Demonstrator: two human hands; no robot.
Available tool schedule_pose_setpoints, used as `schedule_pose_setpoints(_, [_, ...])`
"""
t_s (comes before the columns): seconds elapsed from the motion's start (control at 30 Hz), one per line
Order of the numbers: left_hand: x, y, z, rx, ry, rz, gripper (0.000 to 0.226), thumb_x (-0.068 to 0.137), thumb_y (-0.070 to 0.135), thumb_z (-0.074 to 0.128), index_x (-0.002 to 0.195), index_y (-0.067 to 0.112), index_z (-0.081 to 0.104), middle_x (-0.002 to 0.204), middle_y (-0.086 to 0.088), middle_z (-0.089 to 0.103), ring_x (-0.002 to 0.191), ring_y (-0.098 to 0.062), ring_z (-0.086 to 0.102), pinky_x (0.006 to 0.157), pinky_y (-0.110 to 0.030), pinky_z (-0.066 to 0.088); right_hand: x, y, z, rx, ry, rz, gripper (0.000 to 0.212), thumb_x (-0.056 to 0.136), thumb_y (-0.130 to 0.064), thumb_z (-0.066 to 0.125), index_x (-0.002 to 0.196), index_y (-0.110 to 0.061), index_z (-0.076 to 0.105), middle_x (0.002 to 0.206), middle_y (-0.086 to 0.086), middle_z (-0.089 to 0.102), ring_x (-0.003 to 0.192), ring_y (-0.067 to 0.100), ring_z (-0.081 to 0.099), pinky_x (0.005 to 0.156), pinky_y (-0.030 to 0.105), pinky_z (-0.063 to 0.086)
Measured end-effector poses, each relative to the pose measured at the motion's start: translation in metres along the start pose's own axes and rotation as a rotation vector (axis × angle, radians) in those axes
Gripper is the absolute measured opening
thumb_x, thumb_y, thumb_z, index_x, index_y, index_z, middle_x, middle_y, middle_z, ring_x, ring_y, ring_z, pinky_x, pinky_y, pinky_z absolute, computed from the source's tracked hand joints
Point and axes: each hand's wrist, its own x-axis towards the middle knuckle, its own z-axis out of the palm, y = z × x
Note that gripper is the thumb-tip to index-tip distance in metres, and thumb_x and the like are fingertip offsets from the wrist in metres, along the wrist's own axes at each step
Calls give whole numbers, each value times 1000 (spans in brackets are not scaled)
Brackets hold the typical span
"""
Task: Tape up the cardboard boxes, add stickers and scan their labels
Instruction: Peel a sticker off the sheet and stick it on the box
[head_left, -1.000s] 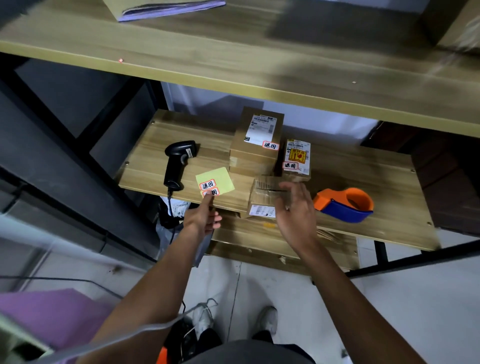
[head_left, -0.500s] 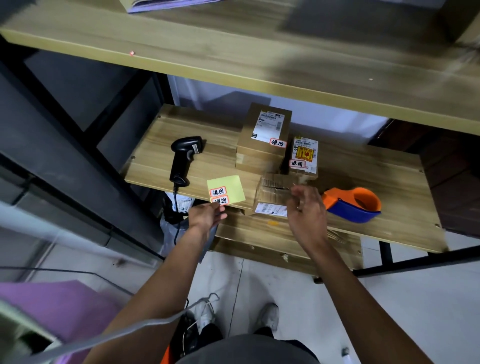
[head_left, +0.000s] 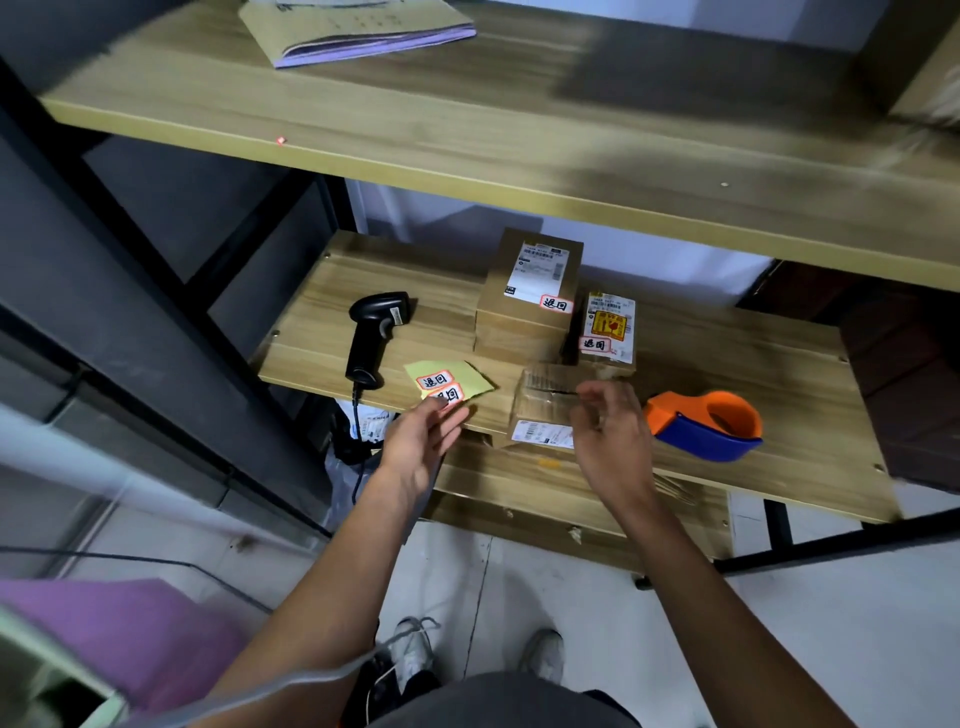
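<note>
A small unsealed cardboard box (head_left: 543, 402) with a white label on its front lies at the front edge of the lower shelf (head_left: 322, 343). My right hand (head_left: 610, 436) hovers over its right side with loosely curled fingers and holds nothing. To the left lies a yellow sticker sheet (head_left: 457, 374) with two red-framed stickers. My left hand (head_left: 418, 444) pinches the sheet's near edge at the lower sticker. Behind stand two stacked boxes (head_left: 527, 306) and a smaller box (head_left: 608, 327), each with a label and a sticker. A black scanner (head_left: 371, 338) lies at the left.
An orange and blue tape dispenser (head_left: 709, 423) sits right of the small box. The upper shelf (head_left: 519, 156) overhangs the work area and carries a purple-edged booklet (head_left: 358, 31). A lower shelf board (head_left: 519, 493) and the floor lie beneath. The scanner's cable hangs off the shelf front.
My left hand has reached up onto the sticker sheet and taken its near edge. My right hand has drawn back a little from the small box, fingers curling.
</note>
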Motion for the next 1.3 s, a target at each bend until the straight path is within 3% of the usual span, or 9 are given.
schedule_pose_setpoints(0.1, [-9, 9, 13, -41, -39, 25, 11, 102, 10, 53, 109, 9, 61, 112, -11, 75, 87, -15, 77, 78, -24, 60, 5, -7, -3, 28, -16, -14, 16, 92, -12, 62, 107, -13, 68, 107, -1, 63, 89, 10, 62, 82, 36, 54])
schedule_pose_setpoints(0.23, [-24, 16, 32, -34, -121, 69, 12, 99, 3, 55, 110, 8, 59, 104, -8, 76, 92, -20, 76, 88, -29, 59, 12, -22, -9, 98, -63, -37, 13, 95, -17, 63, 106, -16, 69, 100, -5, 68, 85, 5, 64, 76, 31, 57])
schedule_pose_setpoints(0.37, [-40, 15, 50, 20, -209, 132, 20, 94, 0, 62, 111, 9, 61, 111, -13, 75, 95, -24, 76, 94, -33, 57, 20, -40, -14, 184, -91, -46, 9, 97, -23, 64, 102, -21, 70, 86, -14, 69, 76, 1, 64, 69, 24, 55])
schedule_pose_setpoints(0.53, [-53, 5, 70, 205, -257, 232, 24, 92, -2, 66, 114, 8, 69, 101, -13, 77, 76, -17, 75, 78, -25, 58, 30, -49, -16, 169, -103, -26, 11, 96, -25, 65, 103, -20, 72, 70, -10, 68, 59, 1, 63, 52, 27, 50])
schedule_pose_setpoints(0.6, [-57, 2, 75, 277, -282, 281, 22, 91, -6, 64, 106, 8, 72, 91, -12, 77, 67, -14, 73, 69, -20, 57, 31, -47, -16, 140, -100, -12, 12, 96, -27, 66, 103, -20, 73, 67, -8, 69, 59, 5, 67, 54, 32, 55])
schedule_pose_setpoints(0.73, [-62, -3, 80, 369, -320, 337, 25, 92, -11, 61, 101, 9, 73, 81, -5, 77, 62, -10, 70, 62, -17, 55, 32, -39, -15, 79, -61, 16, 9, 93, -28, 69, 98, -22, 71, 79, -2, 74, 68, 12, 71, 56, 38, 58])
schedule_pose_setpoints(1.07, [-60, -10, 83, 451, -341, 359, 23, 93, -8, 62, 98, 11, 74, 82, -4, 77, 60, -10, 69, 65, -20, 58, 34, -27, -19, 255, -95, 170, 6, 90, -19, 73, 87, -22, 68, 81, -4, 73, 70, 13, 69, 68, 33, 58])
schedule_pose_setpoints(1.17, [-57, -10, 81, 475, -324, 365, 22, 93, -8, 62, 97, 10, 74, 84, -5, 77, 60, -10, 68, 67, -20, 58, 33, -27, -21, 297, -122, 211, 8, 90, -20, 72, 85, -24, 67, 75, -4, 71, 64, 10, 65, 64, 33, 57])
schedule_pose_setpoints(1.3, [-53, -10, 77, 532, -309, 394, 19, 93, -7, 63, 96, 8, 74, 81, -4, 75, 58, -9, 66, 66, -22, 58, 34, -29, -24, 444, -160, 316, 7, 92, -17, 71, 92, -11, 70, 65, -1, 65, 54, 8, 57, 55, 32, 46])
